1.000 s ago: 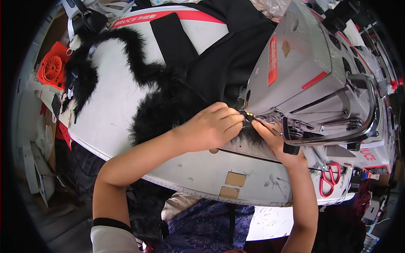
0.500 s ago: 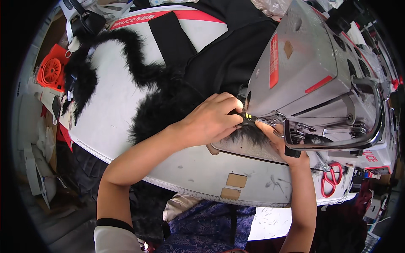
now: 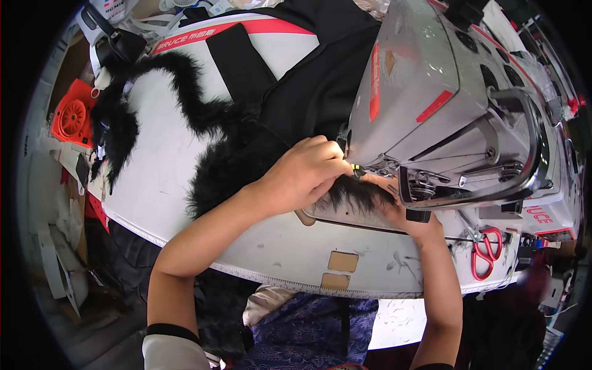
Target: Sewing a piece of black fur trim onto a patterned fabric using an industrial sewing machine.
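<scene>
1. White sewing table [image 3: 259, 259], scuffed, two tan patches near its front edge; my blue patterned lap shows below it. Everything I work on sits within reach.
2. My left hand [image 3: 302, 176] lies curled on the black fur trim [image 3: 240, 163], fingertips pinched together on a small yellow-tipped bit right by the needle area. I judge this keeps the pile flat and steady.
3. My right hand [image 3: 398, 206] comes in under the machine arm, largely hidden by it; its fingers press the fur from the other side, but I cannot tell whether they are closed on anything.
4. Fur runs from under the presser area back across the table to the left in a long shaggy strip, joined to black fabric [image 3: 314, 86] bunched behind.
5. Grey sewing machine [image 3: 431, 92] stands to the right, with red stripes.
6. Red-handled scissors [image 3: 487, 250] lie at the table's right edge, close to hand.
7. Far left, off the table: an orange plastic part [image 3: 73, 117].
</scene>
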`<act>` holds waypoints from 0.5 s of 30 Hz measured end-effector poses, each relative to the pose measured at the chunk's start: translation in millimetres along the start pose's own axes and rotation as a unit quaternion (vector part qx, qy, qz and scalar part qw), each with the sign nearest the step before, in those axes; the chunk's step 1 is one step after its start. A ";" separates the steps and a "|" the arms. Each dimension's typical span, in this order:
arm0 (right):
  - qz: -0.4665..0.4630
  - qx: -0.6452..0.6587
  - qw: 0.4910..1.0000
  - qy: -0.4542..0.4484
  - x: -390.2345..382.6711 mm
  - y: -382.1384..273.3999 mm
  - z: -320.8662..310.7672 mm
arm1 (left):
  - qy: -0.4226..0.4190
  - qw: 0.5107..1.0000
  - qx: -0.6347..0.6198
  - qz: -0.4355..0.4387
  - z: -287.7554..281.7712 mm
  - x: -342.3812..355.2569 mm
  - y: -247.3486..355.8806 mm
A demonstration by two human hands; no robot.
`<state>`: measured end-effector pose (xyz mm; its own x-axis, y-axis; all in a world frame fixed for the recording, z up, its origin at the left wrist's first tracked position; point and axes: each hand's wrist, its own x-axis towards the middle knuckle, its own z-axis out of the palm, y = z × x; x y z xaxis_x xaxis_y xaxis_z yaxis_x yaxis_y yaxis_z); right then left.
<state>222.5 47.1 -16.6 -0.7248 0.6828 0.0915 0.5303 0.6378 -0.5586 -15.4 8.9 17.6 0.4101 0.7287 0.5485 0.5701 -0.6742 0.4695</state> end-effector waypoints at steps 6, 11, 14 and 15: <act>-0.033 0.010 0.999 0.023 6.8 -6.0 -2.4 | -0.039 0.998 0.031 0.047 -9.9 -0.6 -5.0; 0.011 -0.003 1.000 -0.004 -0.1 -3.3 2.8 | -0.091 0.994 0.021 0.053 -12.4 -5.7 -5.2; 0.029 -0.051 0.997 -0.047 -2.4 6.1 6.9 | -0.092 0.990 0.064 0.085 -8.0 -7.5 -5.7; 0.012 -0.047 0.998 -0.034 -2.5 9.6 7.9 | -0.086 0.991 0.062 0.085 -7.6 -8.2 -6.7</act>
<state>226.0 48.7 -28.7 -0.7378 0.6747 0.0199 0.5852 0.6540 -0.4794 -27.9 6.5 15.2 0.6168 0.6232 0.4808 0.5617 -0.7764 0.2858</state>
